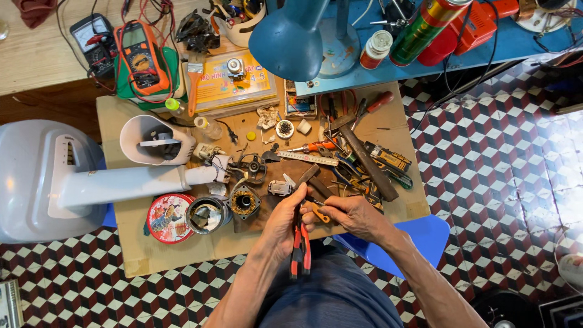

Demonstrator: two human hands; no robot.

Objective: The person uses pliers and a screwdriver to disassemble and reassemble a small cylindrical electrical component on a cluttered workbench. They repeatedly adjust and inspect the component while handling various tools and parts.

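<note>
My left hand (283, 220) grips red-and-black handled pliers (300, 249), handles hanging down toward my lap, jaws up by my fingers. My right hand (355, 217) is closed around a small part with an orange piece (320, 213), held against the plier jaws. Both hands meet at the near edge of a cardboard-covered work surface (182, 252). Just beyond my left hand lie a motor stator with copper windings (245, 202) and a small grey part (280, 188).
A white fan stand (121, 185) and base lie at left, beside a round tin lid (168, 218) and open tin (206, 214). Hammer (368, 161), screwdrivers, ruler and loose tools crowd the right. Multimeter (143, 58), blue lamp (289, 36) and spray can (425, 27) sit behind.
</note>
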